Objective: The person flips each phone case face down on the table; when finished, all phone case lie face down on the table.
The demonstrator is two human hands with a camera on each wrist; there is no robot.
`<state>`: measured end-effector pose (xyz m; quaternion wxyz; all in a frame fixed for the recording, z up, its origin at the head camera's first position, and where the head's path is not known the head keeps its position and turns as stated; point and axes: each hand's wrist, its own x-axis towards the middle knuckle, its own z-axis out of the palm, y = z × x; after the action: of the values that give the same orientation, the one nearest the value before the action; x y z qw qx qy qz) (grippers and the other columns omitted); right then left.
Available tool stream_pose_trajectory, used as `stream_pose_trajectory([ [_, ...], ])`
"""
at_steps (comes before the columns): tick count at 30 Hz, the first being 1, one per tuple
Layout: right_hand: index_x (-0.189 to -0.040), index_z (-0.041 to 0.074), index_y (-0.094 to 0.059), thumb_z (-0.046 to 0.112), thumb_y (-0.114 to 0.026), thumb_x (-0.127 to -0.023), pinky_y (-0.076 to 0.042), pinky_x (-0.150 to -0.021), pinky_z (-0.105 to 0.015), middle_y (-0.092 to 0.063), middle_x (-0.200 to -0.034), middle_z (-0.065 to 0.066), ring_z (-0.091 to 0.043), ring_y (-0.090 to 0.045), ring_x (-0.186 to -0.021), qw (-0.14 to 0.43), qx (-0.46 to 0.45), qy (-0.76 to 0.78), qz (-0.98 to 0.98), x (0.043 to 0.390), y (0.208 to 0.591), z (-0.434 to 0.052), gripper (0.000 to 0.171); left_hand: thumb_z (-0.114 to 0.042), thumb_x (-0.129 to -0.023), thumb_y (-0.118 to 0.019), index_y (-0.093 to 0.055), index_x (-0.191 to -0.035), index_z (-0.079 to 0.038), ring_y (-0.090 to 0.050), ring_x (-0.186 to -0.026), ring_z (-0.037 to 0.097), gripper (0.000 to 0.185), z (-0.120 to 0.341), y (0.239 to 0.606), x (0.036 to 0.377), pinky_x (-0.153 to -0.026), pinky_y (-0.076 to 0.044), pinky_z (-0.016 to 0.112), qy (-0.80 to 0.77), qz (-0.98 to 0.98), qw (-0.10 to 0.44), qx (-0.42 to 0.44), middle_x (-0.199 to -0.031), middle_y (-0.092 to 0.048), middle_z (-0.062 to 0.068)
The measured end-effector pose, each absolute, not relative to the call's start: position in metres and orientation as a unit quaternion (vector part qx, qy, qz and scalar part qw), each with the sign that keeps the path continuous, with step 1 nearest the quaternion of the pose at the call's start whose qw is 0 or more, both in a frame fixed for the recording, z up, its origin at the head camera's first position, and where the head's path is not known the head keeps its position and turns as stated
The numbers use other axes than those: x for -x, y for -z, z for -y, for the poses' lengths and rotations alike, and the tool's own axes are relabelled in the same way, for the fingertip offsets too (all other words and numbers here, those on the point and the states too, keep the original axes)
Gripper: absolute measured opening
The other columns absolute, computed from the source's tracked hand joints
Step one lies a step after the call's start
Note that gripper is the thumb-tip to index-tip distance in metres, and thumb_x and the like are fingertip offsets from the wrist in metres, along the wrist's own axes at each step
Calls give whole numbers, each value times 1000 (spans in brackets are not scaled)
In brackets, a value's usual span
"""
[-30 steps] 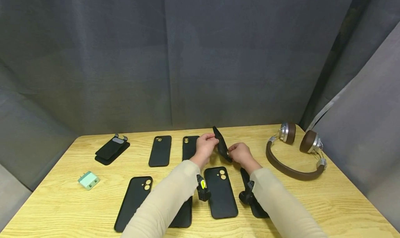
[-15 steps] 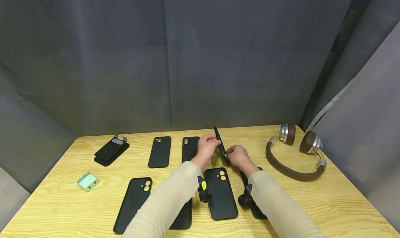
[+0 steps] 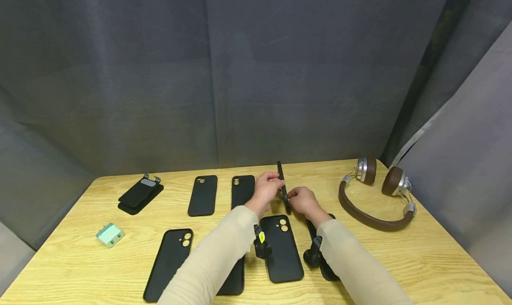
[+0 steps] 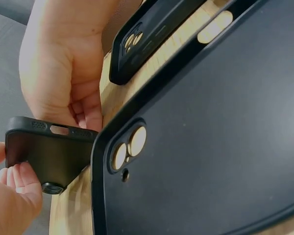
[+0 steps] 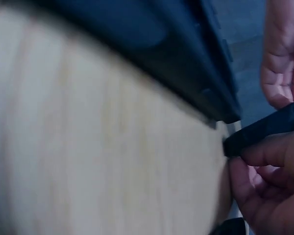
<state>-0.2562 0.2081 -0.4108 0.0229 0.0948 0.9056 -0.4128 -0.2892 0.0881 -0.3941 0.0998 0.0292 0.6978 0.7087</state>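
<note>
In the head view, a black phone case (image 3: 284, 196) stands nearly edge-on beyond the other cases, between my hands. My left hand (image 3: 265, 190) pinches its upper left side, and in the left wrist view those fingers (image 4: 22, 177) lie against its face. My right hand (image 3: 306, 202) grips its near end from the right, with fingertips (image 5: 264, 151) along the edge in the right wrist view. A port cutout and speaker holes show at one end of the case in the left wrist view. Below the left wrist lies another black phone case (image 3: 282, 256) with two camera holes.
More black phone cases lie about: one at the back (image 3: 203, 196), one at front left (image 3: 170, 260), others partly under my sleeves. A mint-green charger plug (image 3: 110, 235) and a folded black stand (image 3: 140, 194) sit left. Brown headphones (image 3: 372, 216) lie right. A grey curtain (image 3: 256, 96) hangs behind.
The held phone case has turned thinner, more edge-on to the head camera, its near end shifting left. My right hand has moved slightly left with it; the left hand stays almost in place.
</note>
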Motion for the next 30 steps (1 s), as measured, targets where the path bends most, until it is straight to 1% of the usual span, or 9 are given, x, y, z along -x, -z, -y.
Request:
stream_pose_trajectory([
  [6, -103, -8, -63, 2, -52, -89, -50, -68, -32, -62, -100, -20, -24, -60, -82, 33, -89, 457, -884, 249, 400, -208, 21, -5, -88, -60, -56, -118, 2, -61, -84, 20, 31, -90, 394, 288, -88, -46, 44, -706, -700, 101, -33, -104, -62, 14],
  [11, -107, -9, -60, 3, -48, -93, -53, -74, -38, -62, -95, -19, -24, -61, -81, 33, -70, 488, -869, 241, 383, -207, 23, -5, -88, -59, -56, -117, 3, -59, -84, 18, 30, -92, 393, 288, -88, -47, 44, -713, -693, 103, -30, -104, -61, 14],
  [14, -109, -10, -59, 3, -47, -93, -53, -77, -40, -61, -94, -19, -23, -62, -80, 32, -64, 508, -858, 236, 376, -208, 23, -4, -88, -59, -57, -116, 2, -60, -82, 18, 30, -93, 394, 290, -86, -48, 44, -713, -693, 105, -29, -102, -61, 14],
  [20, -109, -10, -59, 6, -51, -92, -53, -77, -40, -61, -95, -17, -18, -61, -77, 32, -59, 521, -851, 230, 370, -207, 25, -6, -88, -59, -56, -118, 2, -59, -73, 16, 31, -91, 394, 291, -83, -50, 42, -713, -690, 121, -22, -102, -63, 14],
  [22, -109, -10, -59, 8, -53, -91, -53, -78, -41, -61, -97, -18, -18, -61, -79, 30, -59, 523, -850, 228, 370, -207, 26, -6, -88, -59, -55, -119, 2, -57, -72, 14, 32, -91, 393, 291, -80, -51, 39, -714, -689, 126, -20, -103, -63, 14],
  [24, -109, -9, -59, 11, -56, -90, -52, -78, -41, -61, -101, -19, -20, -62, -82, 25, -59, 520, -852, 227, 370, -206, 28, -6, -89, -58, -55, -120, 3, -57, -72, 14, 32, -91, 392, 291, -73, -51, 33, -713, -690, 126, -22, -104, -62, 15],
  [27, -107, -8, -61, 14, -60, -88, -53, -77, -39, -61, -104, -20, -21, -62, -84, 11, -61, 511, -858, 226, 372, -205, 29, -6, -89, -58, -55, -119, 3, -56, -70, 13, 32, -92, 392, 290, -64, -48, 25, -711, -691, 128, -21, -102, -62, 14],
  [30, -105, -7, -62, 15, -62, -87, -53, -75, -36, -62, -104, -20, -22, -63, -85, 0, -71, 506, -859, 226, 375, -203, 29, -7, -89, -59, -56, -118, 2, -55, -68, 13, 31, -92, 393, 291, -60, -47, 22, -711, -691, 131, -19, -99, -61, 12],
])
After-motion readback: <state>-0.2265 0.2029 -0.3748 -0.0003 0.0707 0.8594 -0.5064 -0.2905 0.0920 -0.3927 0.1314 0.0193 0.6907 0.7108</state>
